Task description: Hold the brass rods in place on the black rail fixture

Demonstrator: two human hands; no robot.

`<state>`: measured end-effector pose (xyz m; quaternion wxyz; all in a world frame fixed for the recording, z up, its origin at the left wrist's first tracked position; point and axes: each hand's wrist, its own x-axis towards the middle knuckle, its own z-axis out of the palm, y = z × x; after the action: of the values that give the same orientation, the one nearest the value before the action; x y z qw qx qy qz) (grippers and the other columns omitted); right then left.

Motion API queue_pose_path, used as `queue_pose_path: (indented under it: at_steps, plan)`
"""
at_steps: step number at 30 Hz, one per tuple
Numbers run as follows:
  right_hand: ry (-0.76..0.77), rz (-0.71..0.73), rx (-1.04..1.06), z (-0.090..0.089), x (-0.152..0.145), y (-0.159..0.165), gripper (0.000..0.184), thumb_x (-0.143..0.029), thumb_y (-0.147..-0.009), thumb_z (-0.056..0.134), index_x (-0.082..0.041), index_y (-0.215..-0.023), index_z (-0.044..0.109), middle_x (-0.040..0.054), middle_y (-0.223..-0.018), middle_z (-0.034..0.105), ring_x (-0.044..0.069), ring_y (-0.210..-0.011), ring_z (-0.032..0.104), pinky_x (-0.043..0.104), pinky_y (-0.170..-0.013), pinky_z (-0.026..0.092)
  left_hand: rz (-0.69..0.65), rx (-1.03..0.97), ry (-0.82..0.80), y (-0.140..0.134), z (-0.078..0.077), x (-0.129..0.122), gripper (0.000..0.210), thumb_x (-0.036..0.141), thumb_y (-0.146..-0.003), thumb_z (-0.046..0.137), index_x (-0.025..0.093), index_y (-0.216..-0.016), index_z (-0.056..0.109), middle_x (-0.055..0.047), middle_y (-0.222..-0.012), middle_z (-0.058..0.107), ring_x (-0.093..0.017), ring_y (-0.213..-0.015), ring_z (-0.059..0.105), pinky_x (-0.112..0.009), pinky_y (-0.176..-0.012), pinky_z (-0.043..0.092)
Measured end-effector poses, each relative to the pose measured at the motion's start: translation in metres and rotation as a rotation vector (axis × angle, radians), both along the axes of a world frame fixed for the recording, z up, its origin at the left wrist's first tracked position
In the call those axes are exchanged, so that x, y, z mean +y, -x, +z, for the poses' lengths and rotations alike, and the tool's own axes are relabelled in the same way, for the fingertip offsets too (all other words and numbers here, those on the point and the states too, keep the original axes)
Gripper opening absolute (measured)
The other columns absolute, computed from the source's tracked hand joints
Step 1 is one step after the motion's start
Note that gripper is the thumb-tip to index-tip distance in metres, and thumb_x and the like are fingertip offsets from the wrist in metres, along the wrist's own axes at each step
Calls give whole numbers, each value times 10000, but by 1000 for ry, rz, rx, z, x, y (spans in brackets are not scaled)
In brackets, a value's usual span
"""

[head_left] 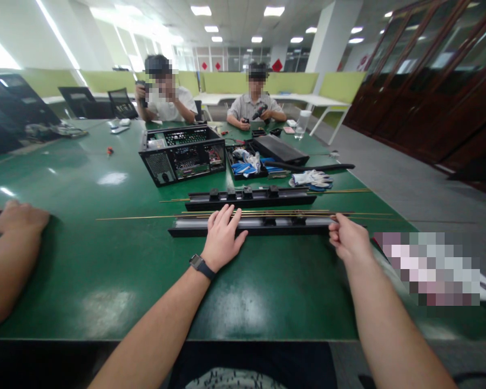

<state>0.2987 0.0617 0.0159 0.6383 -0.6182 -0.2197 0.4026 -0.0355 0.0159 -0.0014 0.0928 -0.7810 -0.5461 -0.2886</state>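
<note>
A long black rail (pixel 243 229) with a pale inner strip lies crosswise before me on the green table, with small black blocks (pixel 298 218) on it. Thin brass-coloured rods (pixel 146 218) stretch along its far side and past both ends. My left hand (pixel 225 235), wearing a watch, rests over the rail with fingers outstretched, their tips at the rods. At the rail's right end, my right hand (pixel 350 237) is closed in a pinch on a thin rod; its fingers partly hide the grip. Just beyond lies a second black rail (pixel 251 201) with several black blocks.
An open computer case (pixel 182 154) stands farther back, beside a black tray (pixel 237 174) of gloves. More gloves (pixel 311 179) lie to its right. A co-worker's arm (pixel 18 254) rests at left; two people sit opposite. A clear bottle (pixel 302 125) stands far right.
</note>
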Motion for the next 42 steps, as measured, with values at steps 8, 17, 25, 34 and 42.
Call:
queue_pose_path:
  at_steps: [8,17,25,34,42]
  plan:
    - [-13,74,16,-1,-1,2,172,-252,-891,718,-160,-770,638,-40,-503,543,49,-302,363,148,-258,196,-3,6,2,1,-1,0,565,385,-976,594,152,-1484,513,-173,-1551,512,-324,-1502,396,-500,-1229,292]
    - [-36,-73,35,3,0,-4,167,-174,-918,635,-155,-752,643,-49,-505,526,49,-318,374,147,-261,211,-8,4,-1,1,-2,0,568,389,-979,586,155,-1491,505,-171,-1555,508,-323,-1508,389,-500,-1236,287]
    - [-56,-78,32,0,2,-11,156,-187,-939,602,-168,-789,637,-61,-516,515,45,-317,366,148,-273,207,-2,8,7,1,-2,0,573,401,-978,589,158,-1490,506,-169,-1559,505,-321,-1507,389,-506,-1235,281]
    - [-8,-31,27,-1,2,-8,136,-249,-900,653,-165,-794,644,-46,-512,538,51,-311,354,150,-278,220,4,2,14,0,-1,0,570,394,-971,595,173,-1489,506,-166,-1559,504,-319,-1510,386,-508,-1235,284]
    - [-43,-22,15,-1,2,-9,117,-229,-850,712,-168,-784,636,-54,-520,525,44,-318,363,139,-278,220,-4,9,13,0,-1,0,584,390,-973,587,171,-1504,489,-179,-1572,484,-329,-1522,367,-522,-1235,287]
